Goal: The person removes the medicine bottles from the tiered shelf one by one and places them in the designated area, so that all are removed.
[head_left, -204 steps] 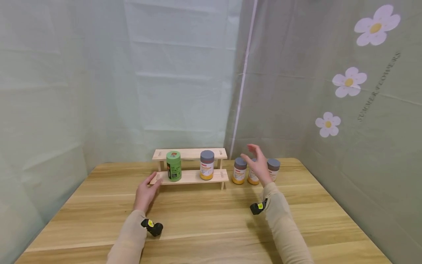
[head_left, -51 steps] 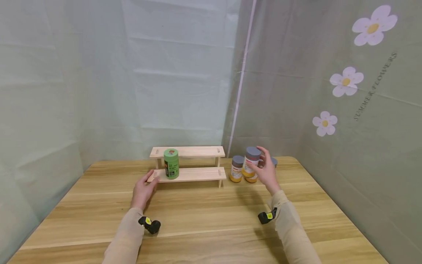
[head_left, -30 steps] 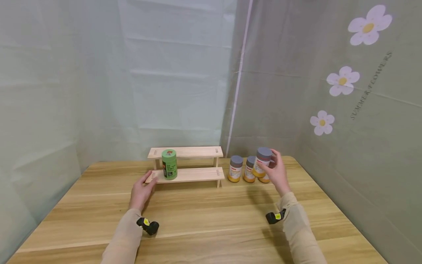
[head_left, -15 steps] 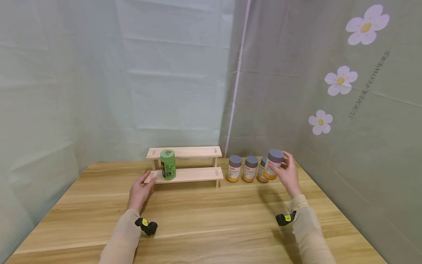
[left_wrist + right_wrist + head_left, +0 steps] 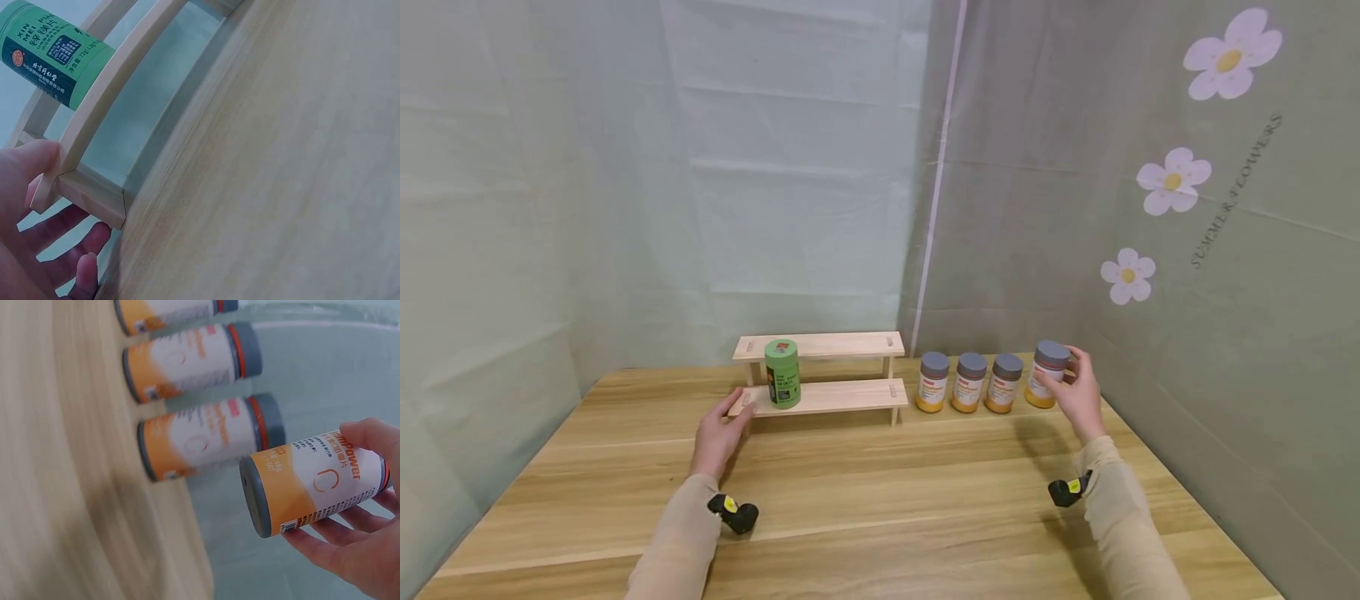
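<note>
My left hand (image 5: 718, 433) holds the left end of a two-tier wooden shelf (image 5: 846, 397); the left wrist view has the thumb on the lower board and the other fingers by its end leg. On that board stands a green supplement bottle (image 5: 783, 379), lettered "XIN MEI PIAN" in part. Far right, my right hand (image 5: 1081, 402) grips a grey-capped, white-and-orange supplement bottle (image 5: 312, 481) between thumb and fingers. Its grey base shows in the right wrist view, off the tabletop. Three matching bottles (image 5: 969, 383) stand in a row left of it.
A wood-grain table (image 5: 880, 517) carries everything. Pale curtains (image 5: 805, 208) hang behind, and a grey curtain with printed flowers (image 5: 1172, 182) closes off the right side near the right hand.
The grey-capped bottle, on the lower shelf 6.8 seconds ago, is now in my right hand. Over the last second it has moved right, past the row's end. The left hand stays at the shelf.
</note>
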`<state>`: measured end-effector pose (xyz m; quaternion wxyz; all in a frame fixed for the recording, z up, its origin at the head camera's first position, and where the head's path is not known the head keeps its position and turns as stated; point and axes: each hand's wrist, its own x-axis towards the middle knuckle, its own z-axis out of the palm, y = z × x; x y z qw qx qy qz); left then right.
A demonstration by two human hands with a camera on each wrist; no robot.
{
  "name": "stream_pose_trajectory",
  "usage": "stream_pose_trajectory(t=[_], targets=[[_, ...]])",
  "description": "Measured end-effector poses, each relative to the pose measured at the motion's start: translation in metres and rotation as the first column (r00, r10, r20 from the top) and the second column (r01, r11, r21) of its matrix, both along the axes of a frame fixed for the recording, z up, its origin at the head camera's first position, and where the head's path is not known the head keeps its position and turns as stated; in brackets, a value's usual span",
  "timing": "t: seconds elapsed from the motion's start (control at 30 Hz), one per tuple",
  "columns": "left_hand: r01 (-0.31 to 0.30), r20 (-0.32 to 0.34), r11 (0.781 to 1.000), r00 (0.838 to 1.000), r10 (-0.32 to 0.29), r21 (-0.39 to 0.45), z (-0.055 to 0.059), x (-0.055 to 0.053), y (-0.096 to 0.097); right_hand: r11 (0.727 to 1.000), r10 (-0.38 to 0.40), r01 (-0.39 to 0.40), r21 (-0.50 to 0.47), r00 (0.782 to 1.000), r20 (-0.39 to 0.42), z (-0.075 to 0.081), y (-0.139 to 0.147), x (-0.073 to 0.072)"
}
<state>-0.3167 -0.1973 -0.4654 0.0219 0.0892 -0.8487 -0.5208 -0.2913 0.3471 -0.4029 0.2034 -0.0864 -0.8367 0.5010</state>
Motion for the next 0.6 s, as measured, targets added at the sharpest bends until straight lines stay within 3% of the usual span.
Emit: stream_pose_trajectory(t=[0.2, 0.6], targets=[[0.006, 0.002, 1.0, 1.0, -0.006, 0.011, -0.001, -0.001, 0.0, 1.0, -0.026, 0.026, -0.015, 1.0, 0.005, -0.009, 0.011, -0.007], [0.005, 0.003, 1.0, 1.0, -0.005, 0.003, -0.002, -0.001, -0.001, 1.0, 0.014, -0.013, -0.025, 0.999, 0.047, -0.027, 0.016, -0.021]])
